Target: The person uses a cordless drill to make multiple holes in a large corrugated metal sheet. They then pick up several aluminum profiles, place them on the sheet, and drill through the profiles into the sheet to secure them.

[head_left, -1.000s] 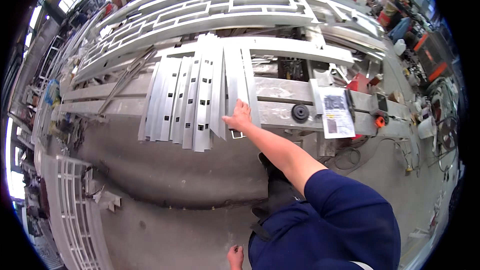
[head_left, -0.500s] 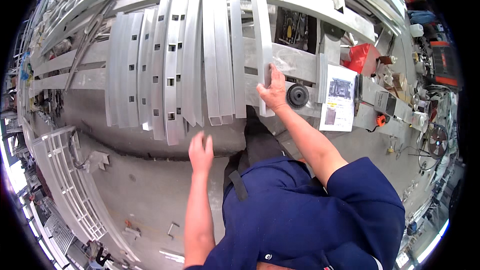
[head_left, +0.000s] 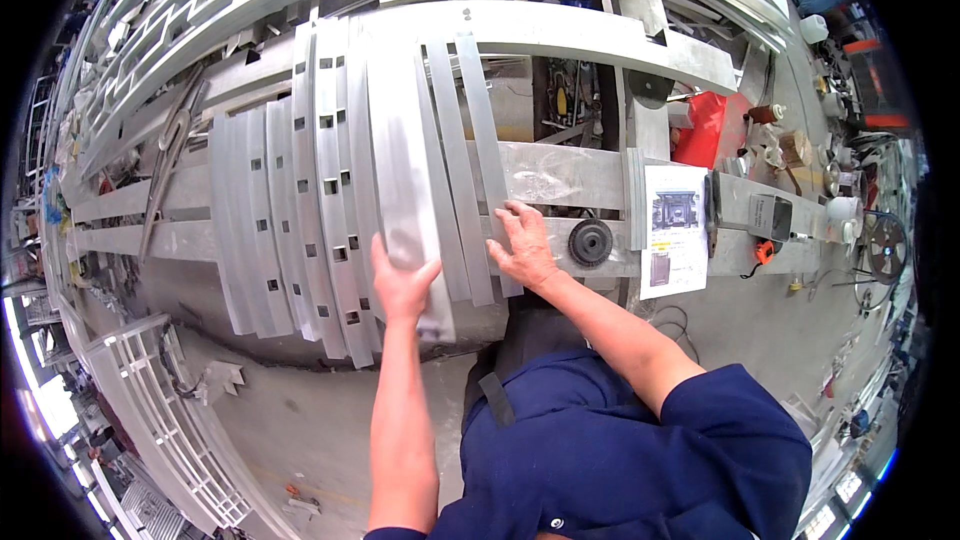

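My left hand (head_left: 402, 290) spans a wide, smooth silver metal bar (head_left: 400, 150), its thumb at one edge and fingers at the other. The near end of that bar is smeared by motion. To the right, my right hand (head_left: 527, 248) has its fingers spread, the tips at the edge of a narrow metal bar (head_left: 485, 120). Another narrow bar (head_left: 450, 140) lies between the two hands. Left of my left hand sit several bars with square holes (head_left: 330, 185), side by side across the bench beams.
A black round disc (head_left: 590, 242) and a printed sheet (head_left: 675, 230) lie right of my right hand. Beyond are a red box-like object (head_left: 712, 130) and an orange tape measure (head_left: 765, 252). A white metal lattice frame (head_left: 165, 420) stands at lower left.
My left hand has moved up from beside the bars onto the wide bar. My right hand has shifted slightly left and down, its fingers spreading. The view has tilted, so the bars appear lower.
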Demonstrator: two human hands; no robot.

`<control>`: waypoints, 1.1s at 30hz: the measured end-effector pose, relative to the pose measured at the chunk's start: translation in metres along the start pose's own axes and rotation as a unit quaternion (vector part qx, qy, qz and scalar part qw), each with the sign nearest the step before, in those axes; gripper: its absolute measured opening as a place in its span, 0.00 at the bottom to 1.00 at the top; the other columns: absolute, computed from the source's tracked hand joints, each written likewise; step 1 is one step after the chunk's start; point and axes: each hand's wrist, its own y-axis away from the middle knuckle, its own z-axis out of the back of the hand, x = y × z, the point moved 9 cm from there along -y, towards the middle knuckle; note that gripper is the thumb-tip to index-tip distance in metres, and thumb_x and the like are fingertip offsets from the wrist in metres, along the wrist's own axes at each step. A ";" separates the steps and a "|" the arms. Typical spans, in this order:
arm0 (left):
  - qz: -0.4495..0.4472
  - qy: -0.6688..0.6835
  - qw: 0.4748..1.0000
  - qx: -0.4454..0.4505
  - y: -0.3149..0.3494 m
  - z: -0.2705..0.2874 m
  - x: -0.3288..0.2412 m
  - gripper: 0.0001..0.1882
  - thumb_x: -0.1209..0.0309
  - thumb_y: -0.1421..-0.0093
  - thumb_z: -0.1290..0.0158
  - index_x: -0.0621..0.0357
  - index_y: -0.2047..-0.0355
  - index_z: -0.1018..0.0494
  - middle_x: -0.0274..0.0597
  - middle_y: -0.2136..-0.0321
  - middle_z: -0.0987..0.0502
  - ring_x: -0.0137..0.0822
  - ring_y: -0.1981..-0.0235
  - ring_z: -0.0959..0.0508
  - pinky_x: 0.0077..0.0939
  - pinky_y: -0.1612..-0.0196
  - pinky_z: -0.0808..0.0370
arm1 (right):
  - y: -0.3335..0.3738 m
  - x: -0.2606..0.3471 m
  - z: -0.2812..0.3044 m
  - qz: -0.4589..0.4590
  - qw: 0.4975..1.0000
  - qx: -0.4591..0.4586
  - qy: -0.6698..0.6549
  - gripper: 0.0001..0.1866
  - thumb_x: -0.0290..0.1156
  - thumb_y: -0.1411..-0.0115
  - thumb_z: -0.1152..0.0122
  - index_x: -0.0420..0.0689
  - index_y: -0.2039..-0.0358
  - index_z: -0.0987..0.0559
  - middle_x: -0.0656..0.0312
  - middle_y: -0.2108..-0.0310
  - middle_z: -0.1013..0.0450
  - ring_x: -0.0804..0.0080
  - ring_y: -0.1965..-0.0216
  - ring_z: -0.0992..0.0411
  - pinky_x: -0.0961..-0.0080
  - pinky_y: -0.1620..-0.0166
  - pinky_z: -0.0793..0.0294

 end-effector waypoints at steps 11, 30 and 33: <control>0.043 0.242 0.960 -0.137 0.155 0.166 0.067 0.56 0.76 0.60 0.34 0.61 0.31 0.51 0.50 0.45 0.33 0.44 0.44 0.30 0.38 0.40 0.33 | -0.086 0.027 -0.063 0.163 0.967 0.108 0.163 0.25 0.43 0.51 0.34 0.51 0.51 0.25 0.62 0.41 0.36 0.58 0.37 0.43 0.47 0.38 0.48; 0.102 0.267 0.930 -0.230 0.273 0.178 0.123 0.54 0.76 0.58 0.36 0.62 0.31 0.52 0.43 0.53 0.33 0.40 0.48 0.30 0.33 0.43 0.31 | -0.066 0.001 -0.112 -0.114 0.974 0.193 -0.026 0.56 0.43 0.52 0.28 0.41 0.30 0.52 0.41 0.42 0.34 0.49 0.39 0.34 0.62 0.37 0.34; 0.102 0.290 0.922 -0.236 0.280 0.175 0.122 0.55 0.75 0.59 0.35 0.62 0.31 0.52 0.43 0.52 0.33 0.41 0.47 0.30 0.34 0.42 0.32 | -0.057 0.004 -0.110 -0.180 0.950 0.233 -0.102 0.59 0.39 0.53 0.28 0.39 0.29 0.56 0.40 0.44 0.31 0.52 0.42 0.30 0.65 0.39 0.32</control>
